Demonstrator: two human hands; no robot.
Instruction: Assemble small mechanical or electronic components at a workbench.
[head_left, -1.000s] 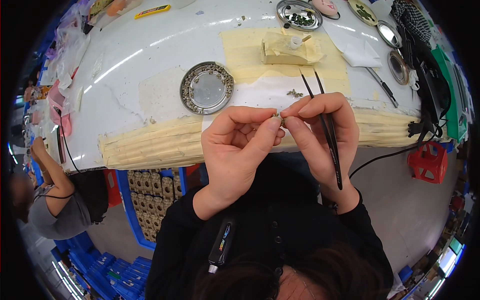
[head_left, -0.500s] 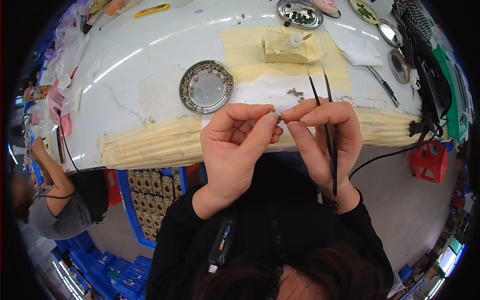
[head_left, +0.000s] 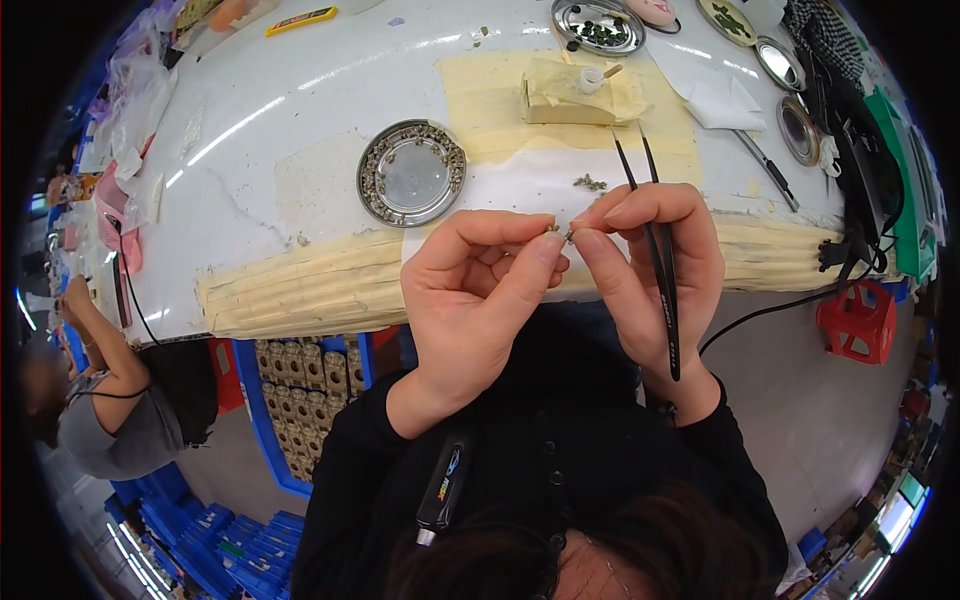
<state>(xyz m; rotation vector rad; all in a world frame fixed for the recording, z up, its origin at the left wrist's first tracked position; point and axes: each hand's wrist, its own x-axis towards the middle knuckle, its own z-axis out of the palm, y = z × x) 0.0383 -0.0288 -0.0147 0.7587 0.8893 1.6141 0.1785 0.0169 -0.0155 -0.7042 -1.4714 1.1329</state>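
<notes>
Thumb and index finger of my left hand [head_left: 480, 290] pinch a tiny grey-brown part [head_left: 552, 229]. Close beside it, my right hand [head_left: 650, 260] pinches another tiny piece [head_left: 570, 237] between thumb and forefinger; its exact kind is too small to tell. Black tweezers [head_left: 662, 262] also rest in my right hand, tips pointing away from me and apart. Beyond my left hand stands a round metal dish [head_left: 412, 212] with many similar small parts around its inside edge. A small heap of such parts [head_left: 590, 183] lies on white paper [head_left: 510, 190] beyond my fingertips.
A tape-covered block [head_left: 570, 95] holds a small white cup. Further back sits a metal dish of dark green bits [head_left: 600, 48]. A black pen-like tool [head_left: 768, 172] lies at right. Below the table are a blue crate of metal parts [head_left: 300, 400] and a red stool [head_left: 857, 322]. Another person [head_left: 110, 390] works at left.
My fingertips have drawn slightly apart, so a small gap shows between the two pieces. The right thumb has come up to the forefinger, and the tweezers have tilted a little.
</notes>
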